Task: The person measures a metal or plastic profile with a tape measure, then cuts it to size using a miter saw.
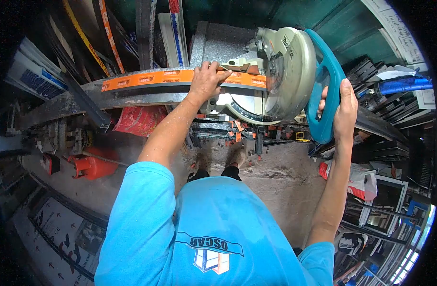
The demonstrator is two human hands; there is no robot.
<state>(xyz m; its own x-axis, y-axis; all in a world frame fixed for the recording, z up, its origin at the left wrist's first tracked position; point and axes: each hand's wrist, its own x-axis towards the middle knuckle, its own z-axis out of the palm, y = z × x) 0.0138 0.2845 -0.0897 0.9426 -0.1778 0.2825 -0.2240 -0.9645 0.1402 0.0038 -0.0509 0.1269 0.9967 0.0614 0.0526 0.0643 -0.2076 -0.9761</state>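
Observation:
A miter saw (292, 71) with a cream housing and a teal loop handle (318, 126) stands on the bench. My right hand (343, 108) is wrapped round that handle. A long metal profile covered in orange printed film (151, 80) lies across the saw base, its right end at the blade guard. My left hand (208, 82) grips the profile left of the blade, fingers closed over its far edge against the fence. The blade itself is mostly hidden by the guard. Below the profile, the curved angle scale (249, 113) shows.
Orange and dark offcuts (237, 131) litter the space beneath the saw. Long profiles (144, 35) lean at the back left. A red gas cylinder (92, 167) lies on the floor at left. Stacked profiles (395, 114) and a white-red bag (359, 183) are at right.

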